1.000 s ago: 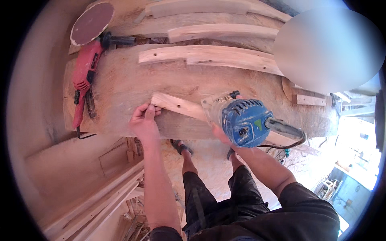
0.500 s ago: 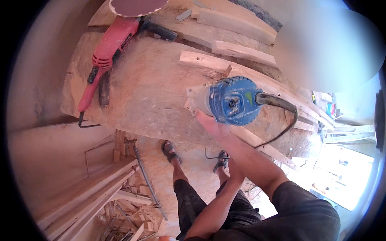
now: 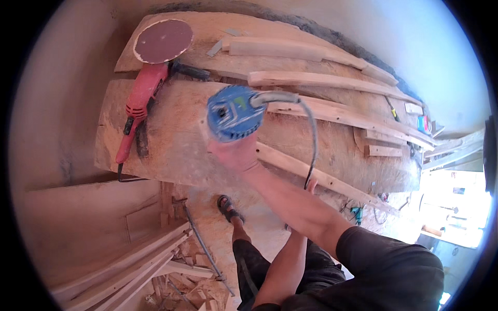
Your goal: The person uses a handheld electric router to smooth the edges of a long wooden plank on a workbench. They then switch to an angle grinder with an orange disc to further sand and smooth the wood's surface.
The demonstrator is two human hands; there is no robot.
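My right hand (image 3: 234, 153) is wrapped round a blue trim router (image 3: 234, 115) with a pale base. It is over the workbench (image 3: 176, 129), by the left end of a narrow wooden rail (image 3: 321, 176) that runs along the near edge. The router's cord (image 3: 314, 140) leaves its top and loops down to the right. My left arm passes beneath the right forearm. Only part of my left hand (image 3: 311, 186) shows, beside the cord and the rail. Its other fingers are hidden, so its grip is unclear.
A red disc sander (image 3: 142, 96) lies at the bench's left. Long curved wooden pieces (image 3: 321, 80) lie along the back. A screwdriver (image 3: 393, 110) is at the far right. Planks (image 3: 129, 264) and wood scraps are at the lower left; a green power tool (image 3: 357, 213) lies below the bench.
My right hand has moved left with the router, which is now over more of the left bench. Part of my left hand has come out beside the rail. The view has shifted.
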